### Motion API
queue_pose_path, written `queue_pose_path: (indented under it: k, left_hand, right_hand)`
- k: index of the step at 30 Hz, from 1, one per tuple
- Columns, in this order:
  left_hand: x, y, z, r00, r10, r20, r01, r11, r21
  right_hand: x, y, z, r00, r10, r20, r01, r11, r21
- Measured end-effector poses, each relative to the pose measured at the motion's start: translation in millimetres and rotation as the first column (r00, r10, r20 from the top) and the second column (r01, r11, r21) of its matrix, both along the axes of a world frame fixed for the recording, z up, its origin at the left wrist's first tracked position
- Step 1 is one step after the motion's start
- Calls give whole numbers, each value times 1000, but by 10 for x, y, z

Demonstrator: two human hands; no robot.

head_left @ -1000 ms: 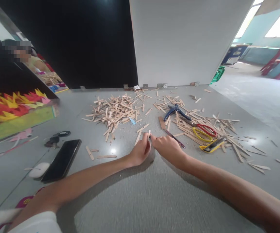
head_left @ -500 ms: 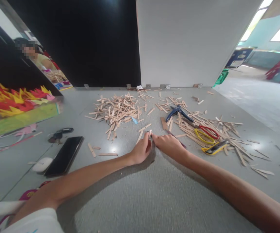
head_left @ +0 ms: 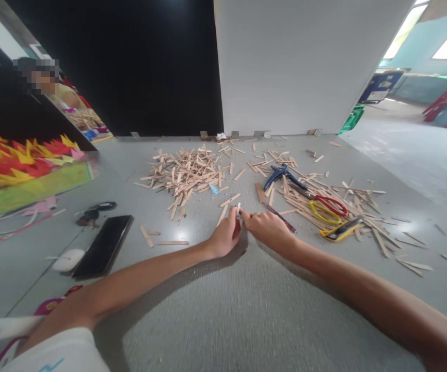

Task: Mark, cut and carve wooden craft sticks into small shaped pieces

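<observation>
Wooden stick (head_left: 238,208) pinched between fingers of left hand (head_left: 224,238) and right hand (head_left: 269,228) at frame centre, grey floor (head_left: 246,310), scissors (head_left: 326,209) right, phone (head_left: 103,246) left.

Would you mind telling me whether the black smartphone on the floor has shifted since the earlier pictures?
No. The black smartphone lies just right of the white mouse and below the dark key bunch, as before.

Daylight from windows at right, floor glare spots, soft arm shadows, wide-angle edge warping
</observation>
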State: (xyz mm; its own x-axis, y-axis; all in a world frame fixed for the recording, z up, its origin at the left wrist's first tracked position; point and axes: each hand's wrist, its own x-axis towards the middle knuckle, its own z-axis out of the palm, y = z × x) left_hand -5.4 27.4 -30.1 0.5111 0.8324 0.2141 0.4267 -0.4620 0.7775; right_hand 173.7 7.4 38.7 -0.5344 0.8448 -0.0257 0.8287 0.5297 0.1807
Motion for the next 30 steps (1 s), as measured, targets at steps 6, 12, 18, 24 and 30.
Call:
queue_pose_path:
  k: [6,12,18,24,30]
  left_hand:
    - [13,7,0,998,38,50,-38,999,-7]
    - [52,3,63,994,44,98,-39,997,-60]
    - [73,-18,173,991,43,129,-22,987,-161]
    - [90,-26,225,980,70,187,-22,968,-249]
    - [103,-38,199,971,97,219,-30,956,-291]
  right_hand:
    - [33,52,-19,999,8,35,-6,997,-78]
    - [101,143,-64,1000,2,13,0,994,-105]
    - [139,166,-154,996,-32,-78,26,996,-81]
    - [184,232,-290,983,-36,-183,29,999,-38]
    - [250,230,-379,966,-12,-258,13,1000,2]
